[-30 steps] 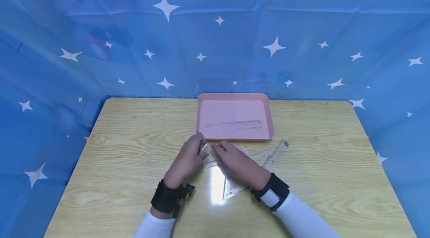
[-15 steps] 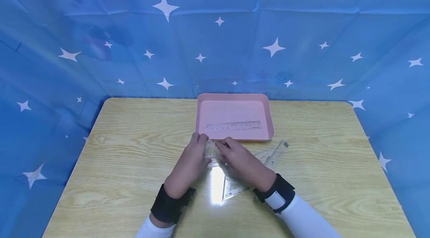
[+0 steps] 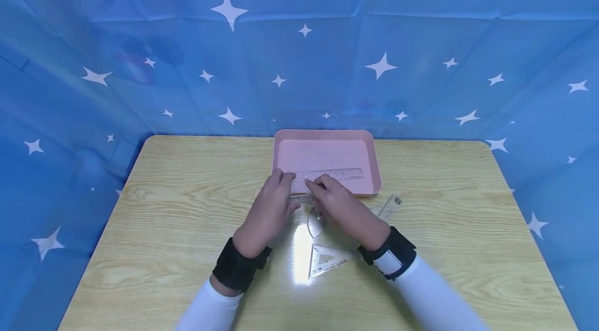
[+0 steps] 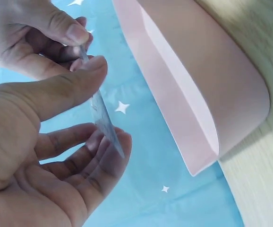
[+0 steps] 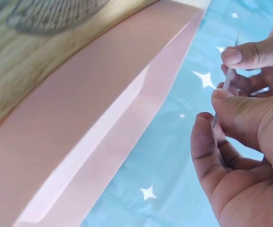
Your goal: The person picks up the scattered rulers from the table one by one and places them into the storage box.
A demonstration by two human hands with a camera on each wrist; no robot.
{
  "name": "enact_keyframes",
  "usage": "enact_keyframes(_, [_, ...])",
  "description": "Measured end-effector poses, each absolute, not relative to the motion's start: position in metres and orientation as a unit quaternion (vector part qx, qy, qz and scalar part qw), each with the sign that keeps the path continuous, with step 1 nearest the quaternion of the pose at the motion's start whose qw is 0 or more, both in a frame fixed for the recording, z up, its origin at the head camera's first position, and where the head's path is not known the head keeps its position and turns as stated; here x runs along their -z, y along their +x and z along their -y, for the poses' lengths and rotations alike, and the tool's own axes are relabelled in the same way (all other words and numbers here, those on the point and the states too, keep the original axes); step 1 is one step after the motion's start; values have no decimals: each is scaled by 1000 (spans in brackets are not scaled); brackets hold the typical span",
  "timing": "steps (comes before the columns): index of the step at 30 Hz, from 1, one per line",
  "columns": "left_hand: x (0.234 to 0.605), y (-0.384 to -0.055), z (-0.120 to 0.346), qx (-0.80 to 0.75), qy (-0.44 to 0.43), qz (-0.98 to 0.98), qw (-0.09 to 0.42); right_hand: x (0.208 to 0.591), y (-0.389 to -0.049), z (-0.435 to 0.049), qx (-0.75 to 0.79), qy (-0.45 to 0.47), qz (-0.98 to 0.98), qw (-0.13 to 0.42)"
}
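My left hand (image 3: 271, 211) and right hand (image 3: 343, 209) pinch a thin clear set square (image 4: 102, 116) between them, over the near edge of the pink tray (image 3: 323, 136). It is seen almost edge-on in both wrist views, so its outline is partly hidden. In the left wrist view, the left thumb and fingers (image 4: 110, 156) grip its near part. The right thumb (image 5: 243, 106) pinches the other end. A clear ruler (image 3: 348, 173) lies in the tray, its left part behind the hands. On the table below lies a clear protractor (image 3: 314, 223), partly covered by the right hand.
Another clear set square (image 3: 323, 262) lies on the wooden table (image 3: 187, 190), partly under the right forearm. A marked clear strip (image 3: 390, 205) shows to the right of the right hand. A blue starry cloth (image 3: 299, 61) hangs behind the table.
Both hands have moved forward and up with the set square, from the table before the tray to its near edge. More of the protractor now shows. The ruler in the tray stays put.
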State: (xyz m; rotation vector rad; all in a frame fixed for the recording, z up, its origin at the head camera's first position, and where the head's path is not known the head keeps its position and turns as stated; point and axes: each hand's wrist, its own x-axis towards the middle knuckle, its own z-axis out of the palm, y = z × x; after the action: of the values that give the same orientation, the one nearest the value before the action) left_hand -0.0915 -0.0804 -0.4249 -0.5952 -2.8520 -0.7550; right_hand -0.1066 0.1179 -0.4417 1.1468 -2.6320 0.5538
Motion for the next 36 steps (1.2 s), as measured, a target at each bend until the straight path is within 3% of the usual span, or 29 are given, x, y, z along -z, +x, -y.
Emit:
enact_keyframes(14, [424,-145,78,187,-255,946,70,426,-146,-120,-101,361,925,68])
enact_keyframes(28, [421,-180,78,142,-276,950,24,421,-179,-117,-71,338,939,0])
enact_keyframes(36, [426,-199,80,160,-272,949,-5,430,-200,-111,-59,346,937,1])
